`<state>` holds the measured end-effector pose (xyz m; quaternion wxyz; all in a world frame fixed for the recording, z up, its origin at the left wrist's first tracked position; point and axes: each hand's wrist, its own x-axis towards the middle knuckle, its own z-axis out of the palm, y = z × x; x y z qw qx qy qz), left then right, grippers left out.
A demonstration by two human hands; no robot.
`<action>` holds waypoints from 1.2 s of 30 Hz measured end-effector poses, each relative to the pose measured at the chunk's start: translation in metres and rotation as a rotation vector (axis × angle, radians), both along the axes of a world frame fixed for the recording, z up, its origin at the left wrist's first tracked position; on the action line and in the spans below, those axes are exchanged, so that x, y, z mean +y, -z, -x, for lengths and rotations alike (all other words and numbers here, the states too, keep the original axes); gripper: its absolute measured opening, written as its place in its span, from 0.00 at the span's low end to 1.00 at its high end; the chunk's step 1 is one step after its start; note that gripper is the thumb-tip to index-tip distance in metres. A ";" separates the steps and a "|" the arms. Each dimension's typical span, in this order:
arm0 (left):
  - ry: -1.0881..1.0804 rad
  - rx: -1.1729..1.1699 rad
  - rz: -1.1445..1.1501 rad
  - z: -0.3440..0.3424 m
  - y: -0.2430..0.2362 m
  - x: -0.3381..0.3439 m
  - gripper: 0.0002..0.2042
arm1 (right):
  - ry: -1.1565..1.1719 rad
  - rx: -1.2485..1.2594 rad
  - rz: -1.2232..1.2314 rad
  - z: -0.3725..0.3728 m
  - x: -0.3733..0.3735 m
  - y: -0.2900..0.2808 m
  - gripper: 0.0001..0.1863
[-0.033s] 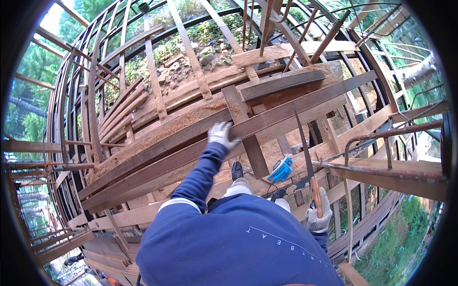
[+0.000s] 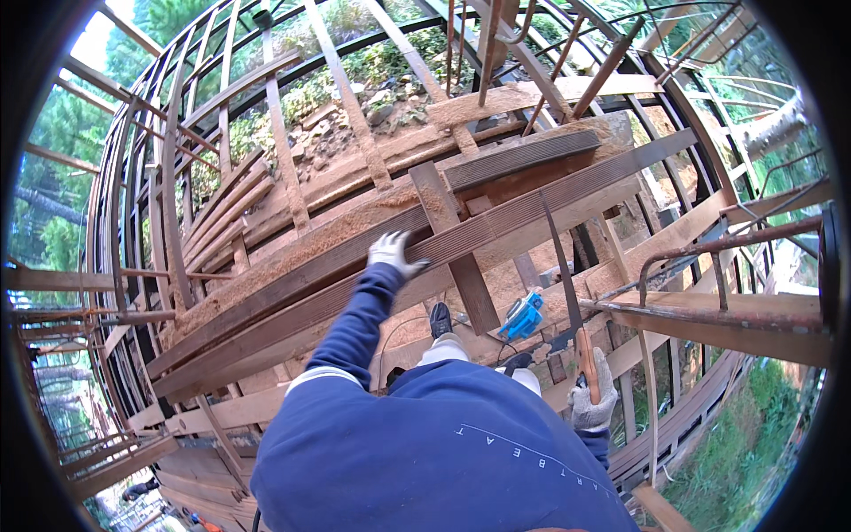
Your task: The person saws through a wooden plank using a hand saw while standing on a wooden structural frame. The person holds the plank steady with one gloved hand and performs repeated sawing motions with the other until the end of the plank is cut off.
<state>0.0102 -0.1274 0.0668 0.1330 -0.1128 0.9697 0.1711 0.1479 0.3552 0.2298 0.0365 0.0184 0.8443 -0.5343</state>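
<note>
Grooved board point(image 2: 603, 178) propped, handsaw point(image 2: 573, 301) gripped

From my remote seat, I see the left hand point(image 2: 396, 254) palm-down at the board, fingers apart, perhaps steadying it; contact I can't confirm. A crosswise plank point(image 2: 472, 293) lies beneath, seemingly as support. A blue power tool point(image 2: 521, 316) sits near the feet. The right hand point(image 2: 592, 401) clamps the handsaw's handle, blade pointing away from the body, likely for safety.

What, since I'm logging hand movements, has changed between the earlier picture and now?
The left hand has moved a little left over the long plank, away from the short crossing board. Nothing was visibly picked up or let go. The right hand still holds the saw; the boards and blue power tool stayed put.
</note>
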 end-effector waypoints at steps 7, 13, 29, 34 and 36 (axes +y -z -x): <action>0.027 -0.711 -0.171 -0.045 0.088 -0.160 0.60 | -0.054 0.233 -0.165 0.009 -0.007 0.021 0.40; -0.063 -0.659 -0.244 -0.045 0.054 -0.129 0.63 | -0.025 0.152 -0.156 0.000 -0.013 -0.003 0.38; -0.151 -0.220 0.101 -0.106 -0.011 -0.065 0.51 | -0.081 0.219 -0.231 0.041 -0.042 -0.008 0.37; -0.185 -0.151 0.163 -0.121 -0.006 -0.047 0.48 | -0.150 0.211 -0.173 0.050 -0.055 0.001 0.37; -0.186 -0.086 0.176 -0.128 0.001 -0.045 0.47 | -0.160 0.192 -0.148 0.051 -0.061 0.007 0.37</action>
